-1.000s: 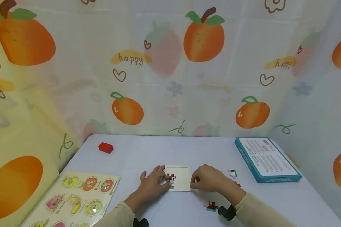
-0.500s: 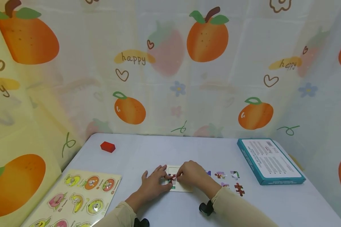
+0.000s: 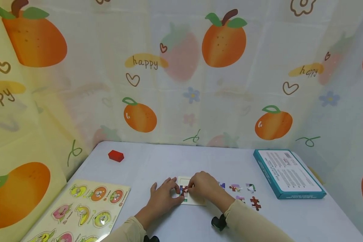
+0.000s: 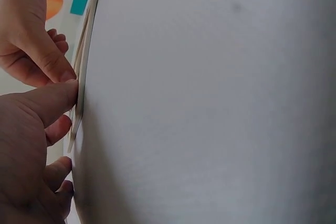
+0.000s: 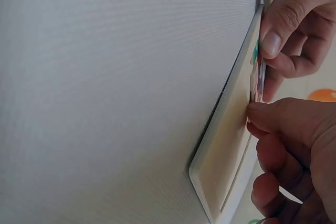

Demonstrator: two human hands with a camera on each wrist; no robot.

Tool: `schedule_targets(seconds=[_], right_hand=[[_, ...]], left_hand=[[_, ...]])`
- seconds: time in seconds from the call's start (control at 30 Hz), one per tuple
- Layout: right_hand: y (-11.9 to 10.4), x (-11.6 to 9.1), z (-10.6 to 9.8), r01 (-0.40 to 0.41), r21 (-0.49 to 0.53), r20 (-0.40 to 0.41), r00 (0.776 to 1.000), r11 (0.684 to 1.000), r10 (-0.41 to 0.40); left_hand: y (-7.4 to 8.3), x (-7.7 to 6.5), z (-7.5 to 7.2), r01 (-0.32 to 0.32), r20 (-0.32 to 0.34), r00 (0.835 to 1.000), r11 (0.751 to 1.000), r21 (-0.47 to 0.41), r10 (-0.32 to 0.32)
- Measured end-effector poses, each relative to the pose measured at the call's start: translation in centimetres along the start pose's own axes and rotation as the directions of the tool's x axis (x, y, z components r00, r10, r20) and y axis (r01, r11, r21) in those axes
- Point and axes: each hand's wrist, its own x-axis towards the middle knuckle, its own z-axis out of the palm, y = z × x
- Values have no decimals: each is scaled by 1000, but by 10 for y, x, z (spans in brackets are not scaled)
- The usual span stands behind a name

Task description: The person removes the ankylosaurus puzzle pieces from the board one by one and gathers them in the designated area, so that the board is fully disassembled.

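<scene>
A small cream puzzle tray lies on the white table with a few coloured jigsaw pieces at its left end. My left hand rests at that end, fingers spread along the edge and thumb pressing on the near left corner. Over the tray's middle, my right hand has curled fingers; its thumb and index finger pinch at the edge of a puzzle piece. The fingertips hide much of that piece. Close up, the left thumb and right thumb nearly meet at the tray's rim.
Several loose jigsaw pieces lie right of the tray. A teal-edged box is at the back right, a red block at the back left. A fruit picture board lies at the left. A printed curtain stands behind.
My right hand has moved left from the tray's right edge to the pieces at its left end, uncovering loose pieces on the table. My left hand has stayed in place on the tray.
</scene>
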Motion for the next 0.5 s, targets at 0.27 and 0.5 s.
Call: schedule_targets(seconds=[0.27, 0.5], right_hand=[[-3, -1, -6, -25, -10, -7, 1000, 1000, 25], [23, -26, -26, -28, 3, -59, 998, 1000, 28]], left_hand=[[2, 1, -1, 8, 11, 1000, 1000, 21, -8], [3, 0, -3, 8, 13, 1000, 1000, 16, -8]])
